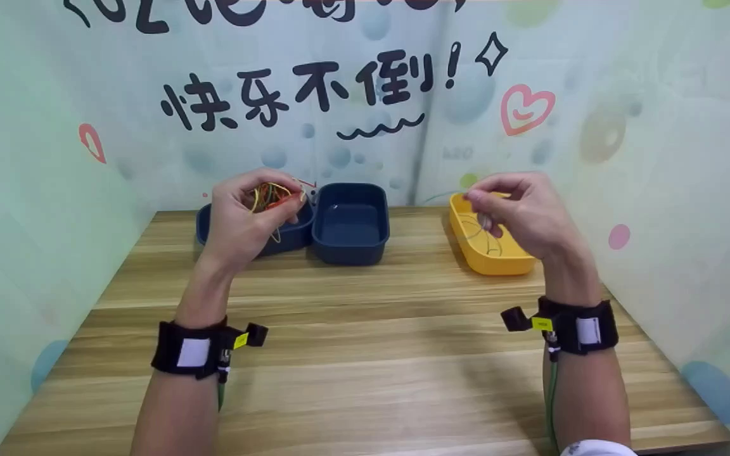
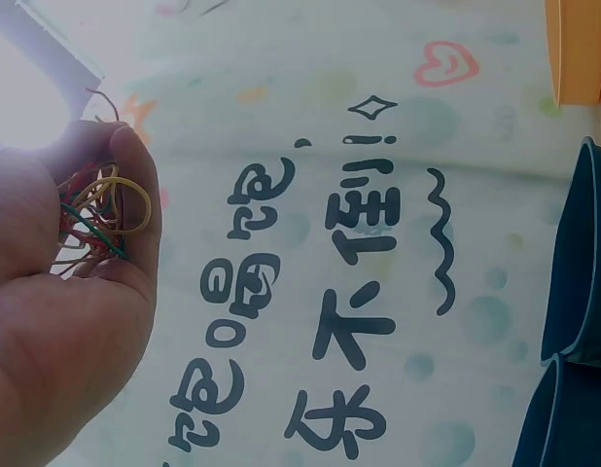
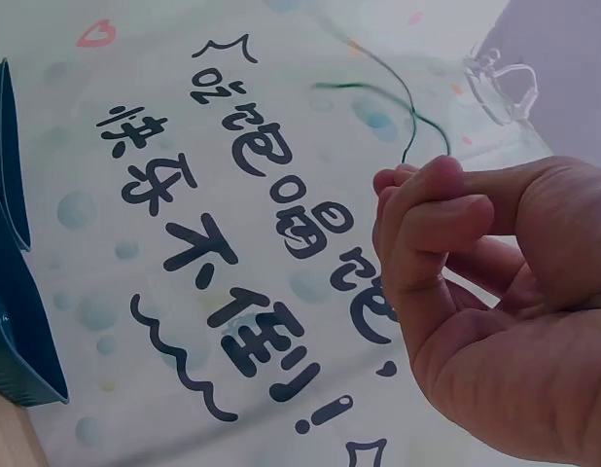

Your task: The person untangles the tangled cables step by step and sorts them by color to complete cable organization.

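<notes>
My left hand (image 1: 233, 221), raised over the left navy box (image 1: 290, 243), holds a tangled bundle of thin wire-like strands (image 1: 271, 195) in yellow, red, orange and green. In the left wrist view the bundle (image 2: 96, 216) lies inside the curled fingers, and a loose end pokes up past the fingertips. Above the yellow box (image 1: 498, 265), my right hand (image 1: 533, 218) pinches a thin green strand (image 3: 414, 115) between thumb and fingers. Two lengths of green cross just above those fingertips. Several thin green strands (image 1: 492, 244) lie in the yellow box, partly hidden by the right hand.
A second navy box (image 1: 349, 253) stands against the left one, with nothing visible inside. The wooden table (image 1: 365, 354) reaches back to a printed curtain (image 1: 365, 152). Each wrist wears a black strap (image 1: 191, 348) with a green cable.
</notes>
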Demonstrator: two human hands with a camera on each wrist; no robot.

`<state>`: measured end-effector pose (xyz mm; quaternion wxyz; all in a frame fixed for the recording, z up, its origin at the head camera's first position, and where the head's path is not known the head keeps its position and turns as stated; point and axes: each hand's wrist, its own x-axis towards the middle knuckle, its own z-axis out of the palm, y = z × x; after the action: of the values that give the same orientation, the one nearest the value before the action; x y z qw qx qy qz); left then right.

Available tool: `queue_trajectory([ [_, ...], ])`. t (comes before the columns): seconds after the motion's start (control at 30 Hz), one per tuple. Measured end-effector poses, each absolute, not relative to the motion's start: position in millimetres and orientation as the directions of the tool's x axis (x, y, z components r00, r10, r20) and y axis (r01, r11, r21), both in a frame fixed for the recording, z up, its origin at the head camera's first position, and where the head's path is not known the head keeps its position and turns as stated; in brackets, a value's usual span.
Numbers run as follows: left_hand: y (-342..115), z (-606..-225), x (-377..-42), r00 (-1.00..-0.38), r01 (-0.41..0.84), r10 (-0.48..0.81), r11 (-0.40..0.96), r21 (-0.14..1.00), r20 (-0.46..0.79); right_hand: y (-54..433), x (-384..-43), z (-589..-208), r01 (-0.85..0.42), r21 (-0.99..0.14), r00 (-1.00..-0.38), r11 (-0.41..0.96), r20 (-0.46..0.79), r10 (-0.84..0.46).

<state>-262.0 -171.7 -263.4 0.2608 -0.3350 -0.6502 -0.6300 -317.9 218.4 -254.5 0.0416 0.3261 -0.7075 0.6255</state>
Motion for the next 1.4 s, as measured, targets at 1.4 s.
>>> queue_trajectory([
  [1.4,-135.3,-288.3,-280.8,-0.702,0.601,0.304,-0.232,0.764,0.644,259.7,-401.8,-321.3,-0.256,-0.606,-0.889,0.753,0.453,0.062],
])
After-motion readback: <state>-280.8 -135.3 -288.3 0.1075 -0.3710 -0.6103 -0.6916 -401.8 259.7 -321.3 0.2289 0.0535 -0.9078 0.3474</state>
